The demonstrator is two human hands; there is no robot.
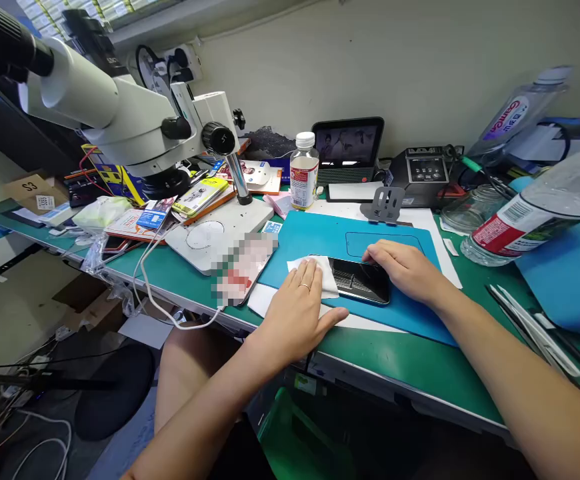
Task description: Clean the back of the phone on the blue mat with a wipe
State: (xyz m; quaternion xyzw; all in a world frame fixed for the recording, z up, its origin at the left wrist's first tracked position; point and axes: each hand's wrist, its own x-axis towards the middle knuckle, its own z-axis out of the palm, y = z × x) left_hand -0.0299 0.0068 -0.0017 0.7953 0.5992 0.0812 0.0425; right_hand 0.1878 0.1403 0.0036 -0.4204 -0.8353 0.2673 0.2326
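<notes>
Presently, I am holding my left hand (300,303) flat on white tissue (329,280) over the phone (363,281) on the blue mat (303,233), apparently wiping; my right hand (404,268) is resting curled at its right end, grip unclear; the next stroke is probably needing steady bracing.

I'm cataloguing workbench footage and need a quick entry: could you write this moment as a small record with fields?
Left hand: laid flat on a white wipe
White wipe: over the left end of a phone
Phone: dark, glossy, on a blue mat
Right hand: curled by the phone's far edge; grip unclear
Left of mat: pixelated device with a white cable; microscope
Behind mat: capped bottle, lit screen
Bench: green top
</notes>
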